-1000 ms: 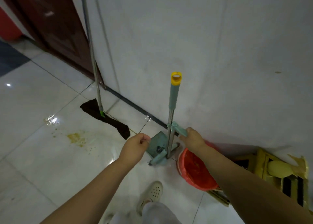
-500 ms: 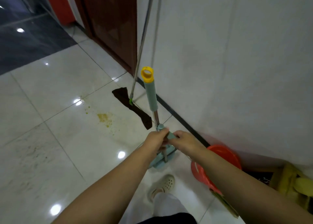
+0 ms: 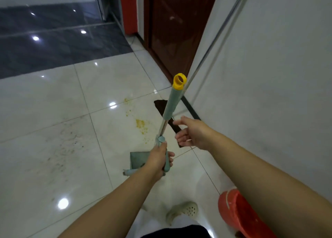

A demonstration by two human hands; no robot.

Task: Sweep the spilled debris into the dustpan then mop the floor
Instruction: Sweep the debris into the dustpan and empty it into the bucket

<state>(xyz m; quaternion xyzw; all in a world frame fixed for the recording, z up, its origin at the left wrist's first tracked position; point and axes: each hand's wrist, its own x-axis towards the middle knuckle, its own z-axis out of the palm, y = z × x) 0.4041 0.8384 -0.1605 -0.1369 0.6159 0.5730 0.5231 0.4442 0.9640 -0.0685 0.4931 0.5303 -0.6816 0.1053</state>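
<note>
My left hand [image 3: 159, 159] grips the teal lever low on the dustpan's handle [image 3: 172, 103], a teal grip with a yellow cap. The teal dustpan [image 3: 138, 159] hangs just above the floor beside that hand. My right hand [image 3: 191, 134] is off the handle, fingers spread, reaching toward the mop's metal pole [image 3: 213, 41], which leans on the white wall. The mop's dark flat head [image 3: 160, 105] lies on the tiles behind the handle. Yellow spilled debris [image 3: 141, 124] is scattered on the white floor just left of the mop head.
A red bucket [image 3: 237, 212] stands at the lower right by the wall. My shoe [image 3: 185, 210] is near the bottom centre. A dark wooden door [image 3: 170, 27] is ahead, with dark tiles [image 3: 53, 45] to its left. Scuff marks [image 3: 62, 148] dirty the tiles on the left.
My left hand has taken the dustpan's lever and lifted it away from the wall. My right hand has let go and moved toward the mop pole. The view has swung left.
</note>
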